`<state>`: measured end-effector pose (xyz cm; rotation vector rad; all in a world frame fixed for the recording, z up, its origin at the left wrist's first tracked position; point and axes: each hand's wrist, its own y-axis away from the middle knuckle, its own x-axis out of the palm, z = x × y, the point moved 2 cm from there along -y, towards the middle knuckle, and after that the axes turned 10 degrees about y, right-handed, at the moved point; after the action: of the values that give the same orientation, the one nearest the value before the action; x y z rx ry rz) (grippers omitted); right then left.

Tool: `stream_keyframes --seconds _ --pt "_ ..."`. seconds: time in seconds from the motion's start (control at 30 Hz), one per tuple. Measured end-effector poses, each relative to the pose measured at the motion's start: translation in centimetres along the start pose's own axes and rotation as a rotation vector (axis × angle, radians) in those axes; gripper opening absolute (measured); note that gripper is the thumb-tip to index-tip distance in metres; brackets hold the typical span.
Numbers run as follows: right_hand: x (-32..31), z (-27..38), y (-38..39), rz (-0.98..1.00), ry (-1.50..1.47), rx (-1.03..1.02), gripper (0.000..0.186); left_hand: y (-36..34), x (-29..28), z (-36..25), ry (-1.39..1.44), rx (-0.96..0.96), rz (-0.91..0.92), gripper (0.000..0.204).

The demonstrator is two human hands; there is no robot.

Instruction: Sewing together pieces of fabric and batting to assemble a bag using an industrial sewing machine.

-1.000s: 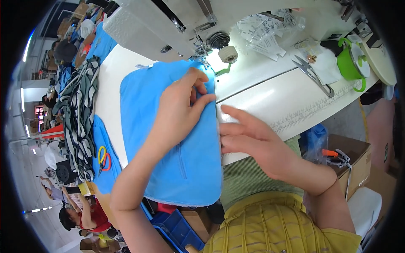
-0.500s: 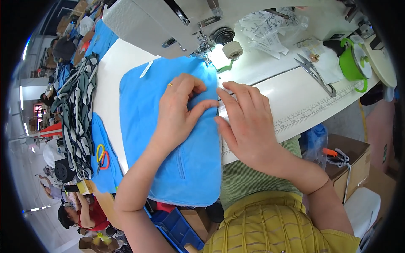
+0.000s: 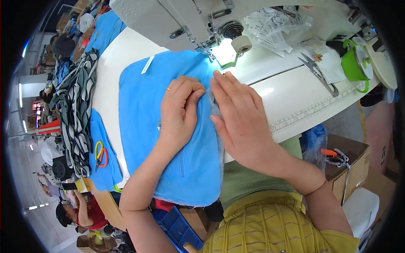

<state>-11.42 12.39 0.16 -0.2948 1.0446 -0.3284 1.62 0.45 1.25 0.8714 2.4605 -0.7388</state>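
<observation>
A blue padded fabric piece (image 3: 139, 114) with a fuzzy pale edge lies on the sewing machine table, its far right corner under the lit needle area (image 3: 211, 55) of a white sewing machine (image 3: 164, 23). It carries a small white label (image 3: 147, 64) and a short zipper (image 3: 182, 164). On top of the fabric, my left hand (image 3: 179, 111) has its fingers curled and the thumb pressed in, pinching cloth near the right edge. My right hand (image 3: 242, 118) lies along that edge with fingers stretched out, the fingertips close to the needle.
Thread snips (image 3: 318, 75), a green lidded cup (image 3: 353, 67) and a bag of white labels (image 3: 274, 31) sit at the right. Left are striped fabric strips (image 3: 75, 114) and red-and-yellow scissors (image 3: 100, 155) on blue cloth. Blue bins (image 3: 179, 230) stand below; another person (image 3: 84, 211) is far left.
My left thumb has drawn in against the curled fingers, gathering cloth. My right hand has moved forward and left onto the fabric's edge, fingers now closer together. The view has shifted slightly.
</observation>
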Motion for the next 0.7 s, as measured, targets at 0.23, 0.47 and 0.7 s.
stream_keyframes --seconds 0.23,0.47,0.7 --pt "-0.2 0.0 0.7 0.001 0.154 0.010 0.054 0.6 -0.3 1.1 0.277 -0.091 -0.118 0.006" --pt "-0.3 0.0 0.4 -0.014 -0.033 -0.112 0.056 0.6 -0.1 0.7 0.226 -0.038 -0.066 0.008" --pt "0.7 0.4 0.7 0.036 0.183 -0.195 0.047 -1.1 -0.1 -0.8 -0.142 0.169 0.118 0.011"
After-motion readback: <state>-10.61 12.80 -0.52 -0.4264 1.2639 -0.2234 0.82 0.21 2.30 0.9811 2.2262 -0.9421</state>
